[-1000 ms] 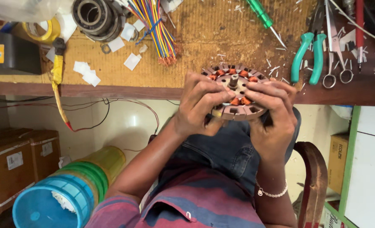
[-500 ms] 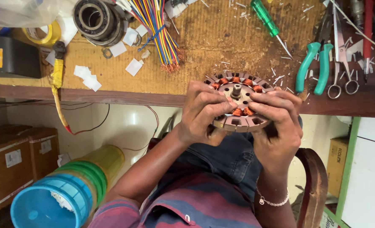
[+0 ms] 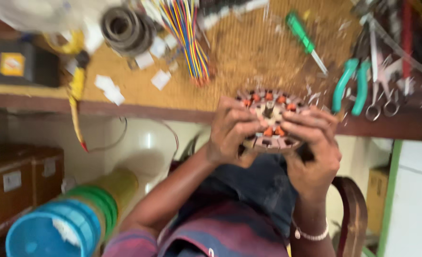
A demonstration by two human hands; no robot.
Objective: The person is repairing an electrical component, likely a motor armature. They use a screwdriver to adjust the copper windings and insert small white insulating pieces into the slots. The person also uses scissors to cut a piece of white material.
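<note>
my view has swung and blurred; both my left hand (image 3: 230, 131) and right hand (image 3: 313, 147) still clamp the motor stator (image 3: 268, 119), fingers closed around it.

Beyond the fingers runs a wooden workbench (image 3: 125, 108) topped with woven matting (image 3: 249, 52). Left of them, brown cardboard boxes (image 3: 20, 185) stand on a pale floor (image 3: 149, 138).

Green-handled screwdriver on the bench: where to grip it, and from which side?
Grip the green-handled screwdriver by its thick green handle, the end toward the far side of the workbench. It lies flat and slanted, metal tip pointing toward the green pliers, so come from above, fingers across the handle. The view is blurred; finer detail is unclear.
</note>
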